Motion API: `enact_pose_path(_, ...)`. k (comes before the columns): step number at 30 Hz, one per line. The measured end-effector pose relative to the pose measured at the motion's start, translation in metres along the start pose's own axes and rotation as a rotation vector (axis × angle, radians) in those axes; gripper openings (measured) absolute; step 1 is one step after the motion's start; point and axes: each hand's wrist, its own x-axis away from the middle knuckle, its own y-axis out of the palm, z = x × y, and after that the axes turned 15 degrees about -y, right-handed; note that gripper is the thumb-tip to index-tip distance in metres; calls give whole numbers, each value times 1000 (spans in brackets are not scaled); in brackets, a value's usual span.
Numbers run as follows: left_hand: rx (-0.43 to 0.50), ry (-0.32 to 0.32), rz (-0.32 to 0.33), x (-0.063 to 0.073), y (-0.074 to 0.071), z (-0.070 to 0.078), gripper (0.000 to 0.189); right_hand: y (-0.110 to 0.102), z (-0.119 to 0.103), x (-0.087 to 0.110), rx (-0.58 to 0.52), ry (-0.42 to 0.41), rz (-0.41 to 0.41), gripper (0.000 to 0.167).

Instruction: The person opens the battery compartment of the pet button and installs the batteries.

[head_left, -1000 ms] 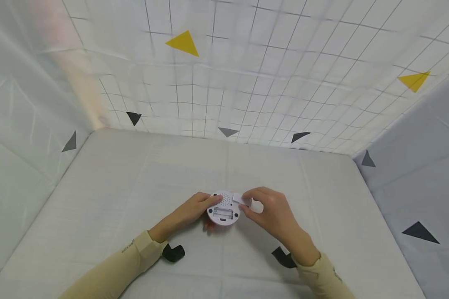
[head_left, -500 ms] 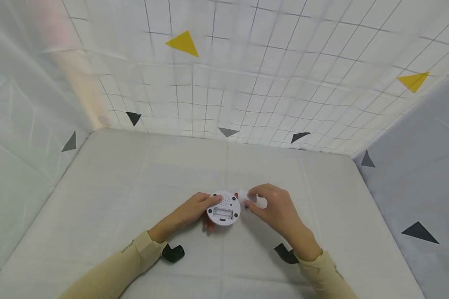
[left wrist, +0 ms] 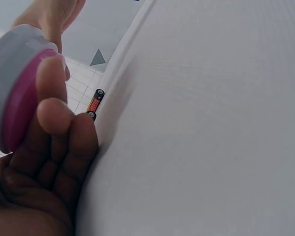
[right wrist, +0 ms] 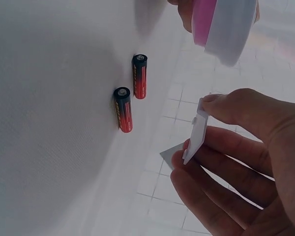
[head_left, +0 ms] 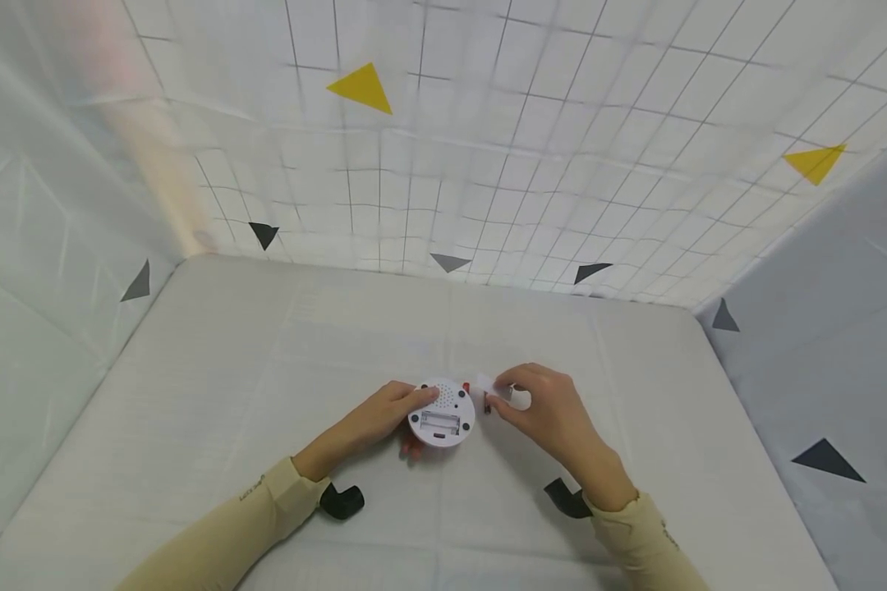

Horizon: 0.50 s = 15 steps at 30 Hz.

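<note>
My left hand (head_left: 388, 410) grips a round white device (head_left: 452, 409), thumb on its speaker holes and fingers underneath. Its uncovered battery compartment (head_left: 440, 423) faces up, with no batteries inside. In the left wrist view the device's other side shows a pink band (left wrist: 22, 105). Just to the right, my right hand (head_left: 543, 414) pinches a small white battery cover (right wrist: 196, 133) between thumb and fingers, apart from the device. Two red and black batteries, one (right wrist: 140, 76) slightly beyond the other (right wrist: 123, 110), lie on the table between device and right hand.
A white cloth covers the table (head_left: 340, 328). Behind it hangs a gridded white sheet (head_left: 473, 180) with yellow and dark triangles, and plain sheets (head_left: 843, 345) stand at both sides. Dark wrist pieces (head_left: 342, 501) sit by the cuffs.
My right hand has moved the battery cover rightward, away from over the device's edge, bringing the batteries beneath into view. The left hand and the device have stayed in place.
</note>
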Motion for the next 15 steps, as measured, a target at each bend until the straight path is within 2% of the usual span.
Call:
enact_pose_path(8,0,-5,-3,1,0,-1,50,4,10,4,-4,4,0,20)
enact_pose_path(15,-9,15,-9,1,-1,1,51,5,19,6,-18,62,-38,20)
